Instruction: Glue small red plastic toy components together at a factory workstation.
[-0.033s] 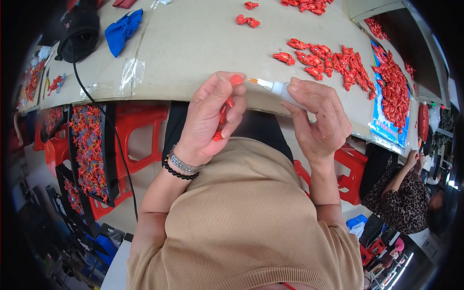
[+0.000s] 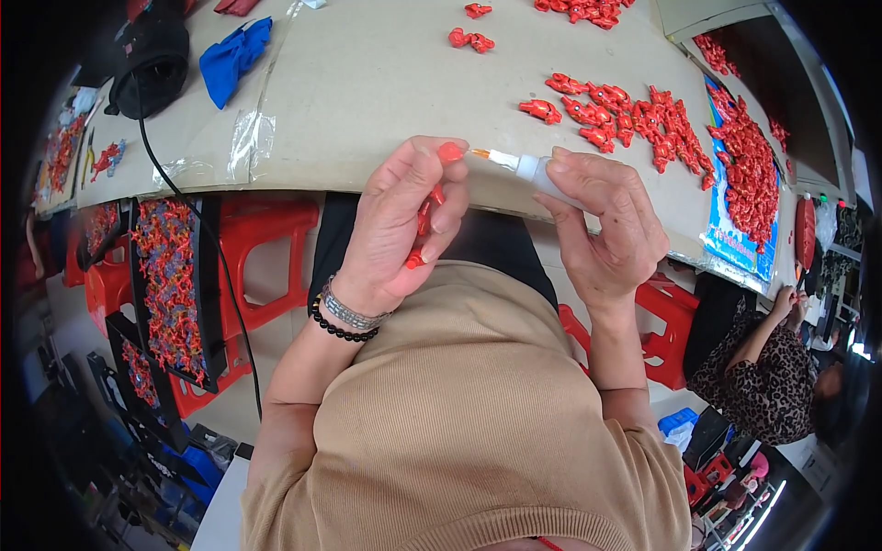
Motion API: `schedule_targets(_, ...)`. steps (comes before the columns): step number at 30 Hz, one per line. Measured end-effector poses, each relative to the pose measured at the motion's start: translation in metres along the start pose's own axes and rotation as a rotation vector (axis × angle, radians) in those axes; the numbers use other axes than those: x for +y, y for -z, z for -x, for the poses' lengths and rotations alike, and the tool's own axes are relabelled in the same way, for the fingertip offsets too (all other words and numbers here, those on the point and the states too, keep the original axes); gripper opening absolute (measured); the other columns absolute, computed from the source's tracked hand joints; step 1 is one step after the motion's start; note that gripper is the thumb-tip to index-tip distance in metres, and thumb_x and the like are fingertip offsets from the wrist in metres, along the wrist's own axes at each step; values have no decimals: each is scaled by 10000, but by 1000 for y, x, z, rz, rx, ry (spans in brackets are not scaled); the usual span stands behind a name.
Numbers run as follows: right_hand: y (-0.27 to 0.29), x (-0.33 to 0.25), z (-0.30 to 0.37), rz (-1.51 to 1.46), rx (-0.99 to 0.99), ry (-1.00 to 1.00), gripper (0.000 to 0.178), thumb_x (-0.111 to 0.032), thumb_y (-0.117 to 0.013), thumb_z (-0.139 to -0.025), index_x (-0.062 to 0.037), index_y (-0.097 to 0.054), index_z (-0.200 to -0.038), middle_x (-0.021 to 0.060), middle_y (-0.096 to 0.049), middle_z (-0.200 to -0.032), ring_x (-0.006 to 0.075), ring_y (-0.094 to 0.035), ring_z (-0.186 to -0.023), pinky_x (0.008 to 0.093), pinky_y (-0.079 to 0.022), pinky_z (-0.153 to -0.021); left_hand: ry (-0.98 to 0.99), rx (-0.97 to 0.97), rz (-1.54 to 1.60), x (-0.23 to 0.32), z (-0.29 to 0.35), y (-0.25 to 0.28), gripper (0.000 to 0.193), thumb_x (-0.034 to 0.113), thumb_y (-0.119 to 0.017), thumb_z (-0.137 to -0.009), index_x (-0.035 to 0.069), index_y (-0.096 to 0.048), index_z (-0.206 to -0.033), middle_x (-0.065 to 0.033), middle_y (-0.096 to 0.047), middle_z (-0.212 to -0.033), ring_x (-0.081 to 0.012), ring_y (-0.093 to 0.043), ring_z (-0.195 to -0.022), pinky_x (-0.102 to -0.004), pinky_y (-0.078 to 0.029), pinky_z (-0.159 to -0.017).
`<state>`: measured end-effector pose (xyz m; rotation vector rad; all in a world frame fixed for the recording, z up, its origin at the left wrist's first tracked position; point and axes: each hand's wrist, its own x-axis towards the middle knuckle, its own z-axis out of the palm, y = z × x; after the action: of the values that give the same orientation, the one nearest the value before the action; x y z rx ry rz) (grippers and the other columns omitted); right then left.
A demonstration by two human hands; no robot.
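My left hand (image 2: 404, 216) is closed around several small glossy red plastic pieces. One red piece (image 2: 449, 152) is pinched at its fingertips, and others show between the curled fingers. In my right hand (image 2: 608, 216) is a small white squeeze bottle (image 2: 531, 168), tilted sideways between thumb and fingers. Its thin amber tip (image 2: 481, 153) points left at the pinched piece, close to my left fingertips; whether they touch I cannot tell. Both hands are raised just over the near edge of the table (image 2: 367, 92).
Loose red pieces (image 2: 597, 115) lie right of centre, with a larger pile (image 2: 749, 174) on a blue sheet. A blue cloth (image 2: 231, 60), a black cap (image 2: 152, 69) and a black cable (image 2: 184, 193) are left. Filled black trays (image 2: 216, 303) stand beside red stools (image 2: 266, 253). A person (image 2: 767, 376) sits right.
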<state>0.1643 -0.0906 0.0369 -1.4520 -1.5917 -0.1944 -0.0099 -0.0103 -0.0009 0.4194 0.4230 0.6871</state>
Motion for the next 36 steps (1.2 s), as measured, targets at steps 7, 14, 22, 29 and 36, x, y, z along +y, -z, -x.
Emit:
schedule_targets(7, 4, -1, 1, 28, -86, -30, 310, 90, -785, -667, -15, -700, -946, 139, -699, -951, 233, -703, -914, 299, -619, -723, -9, -19, -9, 0, 1, 0, 291, 269, -509, -1016, 14, -573, -1140, -28, -583, -905, -62, -437, -574, -182, -335, -367)
schedule_targets(14, 0, 1, 0, 20, -41, -11, 277, 75, -775, -671, -25, -694, -916, 123, -695, -903, 225, -691, -821, 294, -587, -660, -33, -8, -35, 2, 1, -4, 252, 227, -537, -1003, 24, -566, -1151, -29, -586, -935, -58, -437, -578, -175, -340, -374)
schedule_targets(22, 2, 1, 0, 18, 4, 19, 250, 69, -759, -678, -33, -690, -896, 106, -692, -868, 215, -677, -729, 288, -553, -596, -124, -11, -124, 1, 0, -2, 199, 122, -566, -979, 25, -549, -1152, -38, -602, -1005, -46, -440, -572, -164, -344, -374)
schedule_targets(29, 1, 0, -1, 8, 2, 9, 248, 70, -761, -673, -28, -689, -889, 109, -692, -871, 215, -675, -726, 287, -550, -592, -139, -9, -151, 1, 1, -2, 190, 106, -573, -973, 25, -547, -1143, -34, -612, -1000, -40, -434, -556, -165, -338, -369)
schedule_targets(36, 2, -1, 0, 14, 1, 16, 244, 72, -756, -676, -28, -689, -887, 111, -692, -867, 215, -677, -726, 287, -549, -590, -188, 20, -199, 1, 1, -4, 195, 83, -575, -967, 19, -527, -1145, -36, -612, -951, -27, -425, -538, -155, -340, -367)
